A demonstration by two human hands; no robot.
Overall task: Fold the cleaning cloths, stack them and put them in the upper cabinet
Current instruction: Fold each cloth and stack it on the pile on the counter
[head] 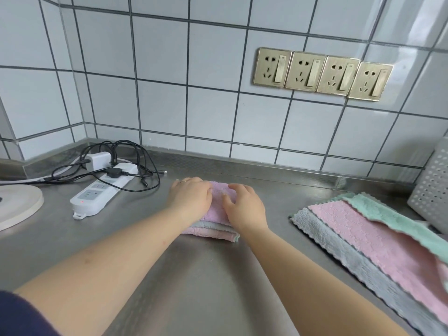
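Observation:
A small stack of folded cloths [211, 232] lies on the steel counter [206, 275], with a lilac cloth [219, 202] on top and grey and pink layers under it. My left hand [190, 197] rests flat on the left part of the lilac cloth. My right hand [244, 206] presses its right part, fingers slightly bent on the fabric. To the right lie unfolded cloths, overlapping: a grey one [339, 248], a pink one [363, 231] and a mint green one [392, 214]. No cabinet is in view.
A white power strip [97, 195] with a charger and tangled black cables [135, 166] sits at the left back. A round pale board [17, 204] lies at the far left. A perforated grey container [434, 190] stands at the right edge. Wall sockets [322, 73] are on the tiles.

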